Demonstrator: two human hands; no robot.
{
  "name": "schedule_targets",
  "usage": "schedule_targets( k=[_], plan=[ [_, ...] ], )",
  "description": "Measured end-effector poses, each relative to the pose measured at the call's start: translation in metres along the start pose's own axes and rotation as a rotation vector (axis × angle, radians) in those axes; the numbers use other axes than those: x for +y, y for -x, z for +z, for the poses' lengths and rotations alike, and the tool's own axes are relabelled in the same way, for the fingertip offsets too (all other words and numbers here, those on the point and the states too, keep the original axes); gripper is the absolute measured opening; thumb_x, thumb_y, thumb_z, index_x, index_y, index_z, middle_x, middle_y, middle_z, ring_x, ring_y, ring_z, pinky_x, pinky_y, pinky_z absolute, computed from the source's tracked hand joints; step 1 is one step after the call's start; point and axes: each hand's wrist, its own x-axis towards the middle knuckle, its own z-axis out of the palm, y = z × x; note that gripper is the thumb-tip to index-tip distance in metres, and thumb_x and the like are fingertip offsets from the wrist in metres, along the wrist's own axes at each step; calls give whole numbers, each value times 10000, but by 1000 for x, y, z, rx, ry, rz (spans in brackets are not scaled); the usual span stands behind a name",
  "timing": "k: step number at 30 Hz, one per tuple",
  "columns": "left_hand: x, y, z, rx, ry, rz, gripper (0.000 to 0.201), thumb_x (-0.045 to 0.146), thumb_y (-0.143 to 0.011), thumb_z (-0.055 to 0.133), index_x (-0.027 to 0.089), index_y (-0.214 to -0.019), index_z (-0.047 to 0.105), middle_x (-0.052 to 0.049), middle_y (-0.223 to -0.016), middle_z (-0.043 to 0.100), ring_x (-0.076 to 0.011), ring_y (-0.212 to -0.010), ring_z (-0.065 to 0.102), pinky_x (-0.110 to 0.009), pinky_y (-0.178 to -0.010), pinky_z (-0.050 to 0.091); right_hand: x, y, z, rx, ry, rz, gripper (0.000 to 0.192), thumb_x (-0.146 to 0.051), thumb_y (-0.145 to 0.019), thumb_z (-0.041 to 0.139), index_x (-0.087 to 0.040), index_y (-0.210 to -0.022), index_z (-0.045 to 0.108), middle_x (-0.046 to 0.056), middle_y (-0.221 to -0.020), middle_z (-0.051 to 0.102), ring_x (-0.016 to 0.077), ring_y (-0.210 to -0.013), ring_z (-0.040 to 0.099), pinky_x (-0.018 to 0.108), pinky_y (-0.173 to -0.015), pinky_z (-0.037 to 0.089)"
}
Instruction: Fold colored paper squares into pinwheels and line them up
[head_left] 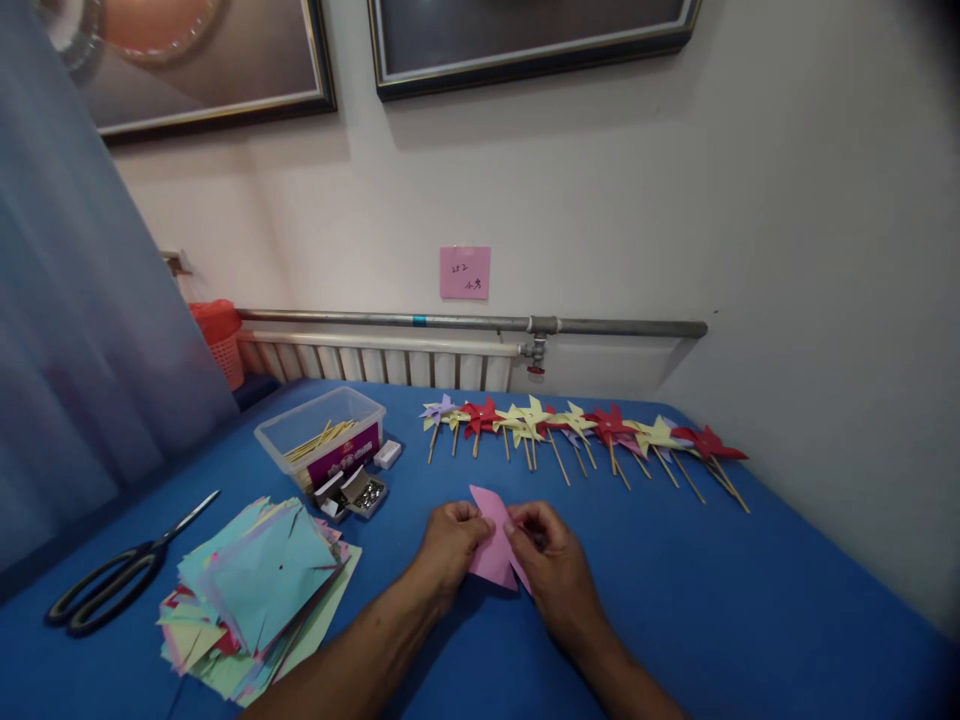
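A: Item one, hands?

B: Left hand [450, 540] and right hand [551, 560], both low at the centre of the blue-covered table [750, 600]. Both pinch one pink square paper sheet [491, 545], fingers curled narrow onto it; the left grips its left edge, the right its right side. The sheet lies partly folded between them, one corner pointing away from the person, its underside on or just above the cloth; I cannot tell which.

A: Item two, paper stock?

B: A loose stack of cut coloured paper squares [259, 600], pale blue on top, yellow, green and pink beneath, left of the hands and well apart from them.

A: Tools?

B: Black-handled metal scissors [112, 580], lying flat, closed, at the far left beside the stack.

A: Containers?

B: A clear rectangular plastic tub [322, 435] with thin wooden sticks inside and a purple label on its side. Just in front of it, small open boxes of metal pins [364, 492], and a small white block [388, 454] to the tub's right.

A: Finished goods?

B: A row of paper pinwheels on wooden sticks [585, 430], red, yellow and lilac, laid along the table's far edge, overlapping one another.

A: Surroundings?

B: A white wall with a pink paper note [464, 272], a grey metal pipe [465, 322] below it, and an orange plastic basket [217, 335] at the left.
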Motion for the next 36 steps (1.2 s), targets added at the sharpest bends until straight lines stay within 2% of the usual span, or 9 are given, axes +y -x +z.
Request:
schedule_targets(
  k=[3, 6, 9, 14, 17, 23, 29, 36],
  plan=[
    [-1, -1, -1, -2, 19, -2, 252, 259, -529, 709, 191, -587, 473, 67, -477, 443, -61, -438, 336, -225, -461, 239, -2, 3, 0, -75, 19, -12, 233, -438, -894, 585, -218, -930, 654, 36, -895, 693, 203, -790, 623, 285, -705, 486],
    [-1, -2, -1, -4, 27, -4, 248, 258, -530, 700, 194, -585, 467, 65, -475, 441, -63, -440, 337, -228, -464, 238, -5, 4, -1, -82, 44, -17, 278, -452, -929, 536, -215, -1006, 661, 46, -919, 699, 214, -832, 632, 290, -733, 487],
    [-1, -2, -1, -5, 13, -8, 262, 275, -539, 713, 192, -583, 469, 62, -475, 445, -61, -438, 330, -229, -464, 238, -7, 3, -1, -38, 29, -10, 283, -454, -932, 521, -210, -1014, 639, 25, -836, 673, 194, -734, 603, 273, -654, 467],
    [-2, -2, -1, -6, -50, 12, 269, 290, -548, 716, 192, -571, 467, 61, -471, 434, -56, -434, 308, -227, -455, 222, -5, 0, -1, -13, -95, 62, 275, -482, -892, 566, -213, -934, 608, -19, -713, 599, 158, -609, 519, 254, -564, 432],
    [-3, -1, 0, -14, -99, 24, 245, 293, -565, 705, 185, -574, 485, 58, -475, 436, -57, -435, 307, -225, -453, 216, -3, -2, -1, -26, -177, 105, 343, -553, -840, 623, -211, -840, 605, -33, -675, 563, 141, -575, 482, 245, -533, 412],
    [-5, -1, -1, 2, -153, 42, 182, 257, -589, 676, 177, -592, 513, 53, -493, 459, -61, -445, 336, -215, -456, 239, 2, -8, 1, -27, -211, 173, 471, -637, -723, 729, -193, -873, 680, 10, -781, 659, 166, -680, 569, 267, -628, 472],
    [-7, -3, 0, 1, -159, 81, 197, 231, -570, 684, 182, -557, 494, 59, -468, 458, -62, -437, 355, -206, -453, 247, 10, -11, 1, -112, -280, 204, 461, -621, -689, 772, -189, -813, 667, -8, -699, 635, 139, -595, 544, 249, -563, 446],
    [3, 1, 0, -26, -103, 29, 127, 203, -523, 619, 187, -536, 494, 61, -456, 444, -60, -422, 327, -212, -440, 233, 10, -10, -1, -133, -267, 220, 455, -594, -682, 787, -171, -822, 693, 1, -687, 646, 140, -588, 548, 252, -556, 448]
  ],
)
